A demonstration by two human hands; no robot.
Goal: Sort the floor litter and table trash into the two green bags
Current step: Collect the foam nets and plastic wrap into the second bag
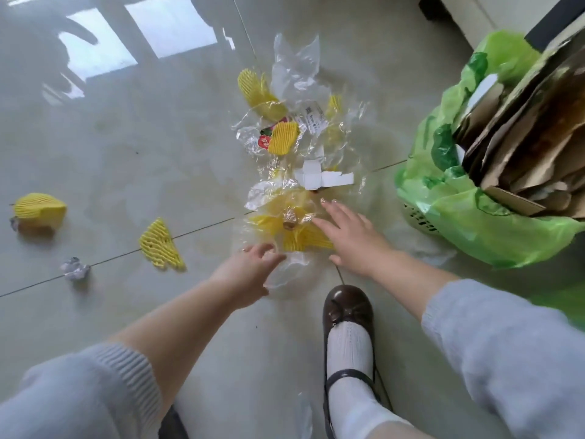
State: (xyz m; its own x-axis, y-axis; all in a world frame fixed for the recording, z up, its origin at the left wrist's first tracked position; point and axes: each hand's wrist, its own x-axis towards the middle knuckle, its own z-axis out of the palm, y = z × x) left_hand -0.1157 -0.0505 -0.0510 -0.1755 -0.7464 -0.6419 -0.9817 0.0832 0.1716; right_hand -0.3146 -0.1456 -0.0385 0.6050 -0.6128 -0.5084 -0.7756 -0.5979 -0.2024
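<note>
Floor litter: clear plastic wrap (294,99) and yellow foam nets (283,137), heaped on the tiled floor (126,137).
The wrap's near edge is pinched by the left hand (253,264); the right hand (348,236) is laid over the heap, fingers spread and straight. A white card piece (323,179) lies in the heap. Loose nets and a crumpled foil ball (75,268) are seen left. A green bag (459,217), filled with cardboard (522,137), stands right.

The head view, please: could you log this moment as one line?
left hand: grips clear plastic wrap | right hand: open, over yellow foam nets | green bag: holds cardboard
</note>
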